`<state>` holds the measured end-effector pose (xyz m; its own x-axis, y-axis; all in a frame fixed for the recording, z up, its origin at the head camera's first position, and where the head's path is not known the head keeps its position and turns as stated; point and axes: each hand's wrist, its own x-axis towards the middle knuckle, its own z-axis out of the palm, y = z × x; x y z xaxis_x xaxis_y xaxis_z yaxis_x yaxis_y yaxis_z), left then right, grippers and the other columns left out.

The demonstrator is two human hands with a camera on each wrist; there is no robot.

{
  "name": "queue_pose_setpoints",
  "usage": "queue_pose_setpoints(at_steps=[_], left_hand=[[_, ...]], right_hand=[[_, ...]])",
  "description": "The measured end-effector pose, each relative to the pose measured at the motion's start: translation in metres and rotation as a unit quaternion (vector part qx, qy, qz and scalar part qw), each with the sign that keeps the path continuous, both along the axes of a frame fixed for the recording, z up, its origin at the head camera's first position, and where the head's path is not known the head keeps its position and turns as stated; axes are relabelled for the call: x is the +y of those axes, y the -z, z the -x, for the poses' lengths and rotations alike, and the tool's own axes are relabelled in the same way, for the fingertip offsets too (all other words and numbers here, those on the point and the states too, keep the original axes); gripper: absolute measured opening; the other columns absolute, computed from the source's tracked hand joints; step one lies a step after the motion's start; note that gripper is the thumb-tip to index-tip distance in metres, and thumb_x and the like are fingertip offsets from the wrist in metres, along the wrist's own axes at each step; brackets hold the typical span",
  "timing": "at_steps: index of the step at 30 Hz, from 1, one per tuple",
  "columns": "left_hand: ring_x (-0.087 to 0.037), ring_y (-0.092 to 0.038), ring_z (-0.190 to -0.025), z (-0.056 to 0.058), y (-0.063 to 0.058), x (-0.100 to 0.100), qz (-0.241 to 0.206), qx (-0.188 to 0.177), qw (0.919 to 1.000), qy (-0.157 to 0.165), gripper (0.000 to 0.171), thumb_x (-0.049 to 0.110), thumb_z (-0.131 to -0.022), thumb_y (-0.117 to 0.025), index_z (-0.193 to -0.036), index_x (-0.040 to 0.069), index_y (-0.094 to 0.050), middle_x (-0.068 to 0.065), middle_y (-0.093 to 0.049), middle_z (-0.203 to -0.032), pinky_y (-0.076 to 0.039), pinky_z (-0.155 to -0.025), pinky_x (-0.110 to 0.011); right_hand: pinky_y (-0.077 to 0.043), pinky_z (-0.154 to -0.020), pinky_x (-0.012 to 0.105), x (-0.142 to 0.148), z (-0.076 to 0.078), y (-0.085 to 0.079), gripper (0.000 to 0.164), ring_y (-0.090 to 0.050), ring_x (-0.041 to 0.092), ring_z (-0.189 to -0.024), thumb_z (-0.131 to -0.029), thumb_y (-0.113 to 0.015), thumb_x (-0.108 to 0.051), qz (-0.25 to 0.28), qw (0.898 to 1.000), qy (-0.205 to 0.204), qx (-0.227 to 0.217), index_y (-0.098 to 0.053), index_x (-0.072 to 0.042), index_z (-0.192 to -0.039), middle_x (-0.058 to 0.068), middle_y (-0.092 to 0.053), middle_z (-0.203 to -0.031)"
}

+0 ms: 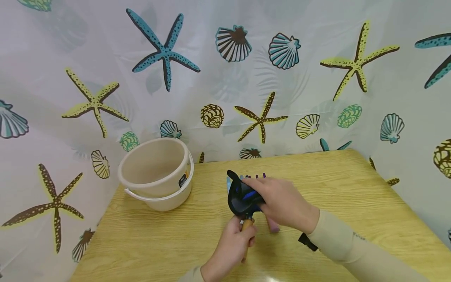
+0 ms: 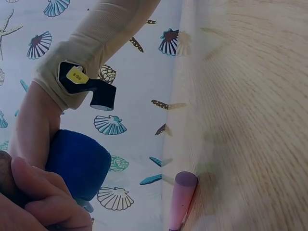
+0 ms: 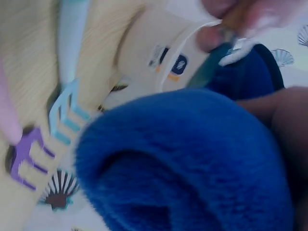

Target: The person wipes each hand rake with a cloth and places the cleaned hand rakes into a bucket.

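Note:
My left hand (image 1: 230, 239) grips the wooden handle (image 1: 248, 224) of a small hand tool with a metal neck. In the right wrist view, the tool's dark green head (image 3: 211, 65) runs down toward a plush blue cloth (image 3: 187, 130). My right hand (image 1: 282, 199) holds this cloth, which is folded over around the tool's head and has a dark edging. Most of the head is hidden by the cloth. The left wrist view has the left hand's curled fingers (image 2: 48, 197) close beside the blue cloth (image 2: 79, 163).
Behind the hands lie a light blue hand rake (image 3: 67, 110) and a purple one (image 3: 30, 154) with a pink handle (image 1: 273, 225). A cream bucket (image 1: 155, 192) stands at the left rear of the wooden table (image 1: 158, 243). A shell-patterned curtain (image 1: 211, 82) hangs behind.

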<state>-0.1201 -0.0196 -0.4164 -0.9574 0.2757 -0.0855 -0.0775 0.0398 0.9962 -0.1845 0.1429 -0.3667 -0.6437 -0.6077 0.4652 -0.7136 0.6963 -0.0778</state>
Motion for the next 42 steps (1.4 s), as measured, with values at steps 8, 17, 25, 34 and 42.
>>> queue_pose_setpoints(at_steps=[8,17,25,34,42], left_hand=[[-0.009,-0.029,-0.029,0.001,0.004,0.001,-0.007,0.025,0.9996,-0.003,0.004,0.007,-0.088,-0.053,-0.090,0.003,-0.053,0.000,-0.047,-0.056,-0.031,-0.025,-0.020],[-0.010,-0.028,-0.031,0.005,0.007,0.001,-0.001,0.009,0.9998,-0.019,0.007,0.009,-0.086,-0.054,-0.087,0.003,-0.055,0.000,-0.047,-0.057,-0.032,-0.028,-0.021],[-0.009,-0.028,-0.031,0.003,0.006,0.000,-0.016,-0.006,0.9997,-0.019,0.009,0.010,-0.088,-0.056,-0.083,0.004,-0.053,0.000,-0.048,-0.058,-0.031,-0.028,-0.021],[-0.009,-0.027,-0.029,0.002,0.005,-0.001,-0.022,-0.012,0.9996,-0.012,0.020,0.010,-0.088,-0.057,-0.106,0.002,-0.057,0.000,-0.048,-0.058,-0.030,-0.028,-0.021],[-0.008,-0.027,-0.032,0.004,0.003,-0.003,0.001,-0.020,0.9996,-0.018,0.021,0.013,-0.086,-0.059,-0.102,0.002,-0.050,0.001,-0.049,-0.058,-0.029,-0.028,-0.020]], right_hand=[[-0.053,-0.061,0.031,-0.003,-0.010,-0.011,0.053,-0.056,0.005,-0.072,-0.079,-0.071,-0.014,-0.001,0.995,-0.038,-0.097,-0.056,-0.021,-0.129,-0.005,-0.068,-0.093],[-0.053,-0.064,0.032,-0.005,-0.011,-0.008,0.054,-0.056,0.006,-0.075,-0.078,-0.071,-0.015,0.015,0.991,-0.043,-0.124,-0.056,-0.021,-0.130,-0.005,-0.068,-0.102],[-0.055,-0.065,0.034,-0.003,-0.007,-0.001,0.053,-0.059,0.007,-0.084,-0.079,-0.072,-0.017,0.001,0.995,-0.030,-0.094,-0.057,-0.023,-0.129,-0.006,-0.066,-0.108],[-0.054,-0.059,0.034,0.004,-0.008,0.004,0.053,-0.059,0.009,-0.081,-0.076,-0.071,-0.015,0.001,0.998,-0.017,-0.053,-0.058,-0.021,-0.127,-0.002,-0.067,-0.103],[-0.054,-0.056,0.033,0.014,-0.001,0.007,0.058,-0.060,0.012,-0.080,-0.071,-0.076,-0.007,-0.018,1.000,0.004,-0.009,-0.062,-0.019,-0.126,0.001,-0.068,-0.099]])
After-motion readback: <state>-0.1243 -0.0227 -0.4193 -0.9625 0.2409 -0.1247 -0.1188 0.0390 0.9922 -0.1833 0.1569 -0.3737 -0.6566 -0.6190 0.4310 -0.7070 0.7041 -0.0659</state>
